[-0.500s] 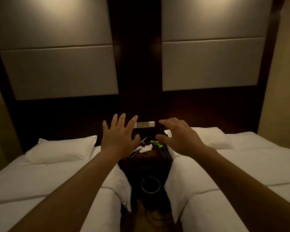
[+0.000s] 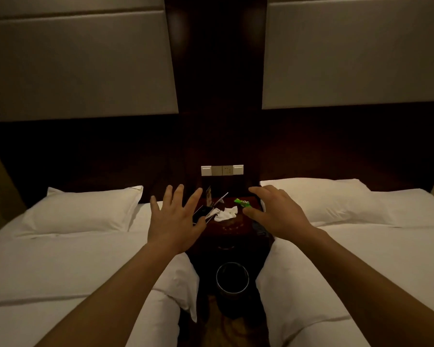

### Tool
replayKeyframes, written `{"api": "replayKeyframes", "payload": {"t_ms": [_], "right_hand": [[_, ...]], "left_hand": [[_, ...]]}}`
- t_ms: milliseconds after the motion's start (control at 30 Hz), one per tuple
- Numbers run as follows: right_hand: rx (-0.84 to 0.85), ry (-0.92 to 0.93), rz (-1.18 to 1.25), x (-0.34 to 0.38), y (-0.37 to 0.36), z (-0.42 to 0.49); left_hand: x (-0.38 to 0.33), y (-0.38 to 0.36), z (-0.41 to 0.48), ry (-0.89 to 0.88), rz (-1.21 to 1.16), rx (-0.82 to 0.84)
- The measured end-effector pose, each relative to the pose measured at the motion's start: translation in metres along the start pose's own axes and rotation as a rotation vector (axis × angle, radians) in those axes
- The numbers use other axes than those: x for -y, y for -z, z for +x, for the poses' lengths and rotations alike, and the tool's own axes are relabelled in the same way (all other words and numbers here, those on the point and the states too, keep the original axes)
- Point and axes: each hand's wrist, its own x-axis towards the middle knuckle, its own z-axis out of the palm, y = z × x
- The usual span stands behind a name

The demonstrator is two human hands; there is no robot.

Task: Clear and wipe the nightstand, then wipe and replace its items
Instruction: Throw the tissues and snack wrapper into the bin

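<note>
A dark wooden nightstand (image 2: 232, 227) stands between two white beds. On its top lie a crumpled white tissue (image 2: 226, 213), a green wrapper (image 2: 242, 202), and some dark flat items with white cards (image 2: 208, 211) at its left side. My left hand (image 2: 174, 220) is held out with fingers spread, in front of the nightstand's left edge. My right hand (image 2: 277, 211) hovers at the nightstand's right edge, fingers apart and slightly curled. Both hands hold nothing.
A round dark waste bin (image 2: 232, 278) sits on the floor in front of the nightstand. White pillows (image 2: 83, 211) (image 2: 333, 200) lie on each bed. A switch and socket panel (image 2: 222, 170) is on the dark wall behind.
The view has tilted down and come closer to the nightstand. Both hands stay spread in the same pose, a little further apart, and the switch panel now shows in full.
</note>
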Motion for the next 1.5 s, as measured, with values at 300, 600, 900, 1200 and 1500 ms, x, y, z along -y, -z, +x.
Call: {"api": "replayKeyframes", "payload": {"t_ms": [300,600,900,1200,1500], "right_hand": [[0.052,-0.139,-0.006,-0.035,-0.109,0.128],[0.119,-0.242,0.045,-0.091,-0.183,0.222],[0.277,-0.325,0.182,-0.226,-0.320,0.302],[0.526,-0.485,0.231,-0.333,-0.473,0.319],[0.485,-0.530,0.254,-0.386,-0.591,0.359]], "left_hand": [[0.060,-0.120,0.130,-0.075,-0.049,0.142],[0.083,-0.225,0.220,-0.059,-0.082,0.296],[0.066,-0.379,0.278,0.029,-0.116,0.367],[0.072,-0.554,0.311,0.030,-0.072,0.524],[0.095,-0.738,0.367,-0.004,0.007,0.511]]}}
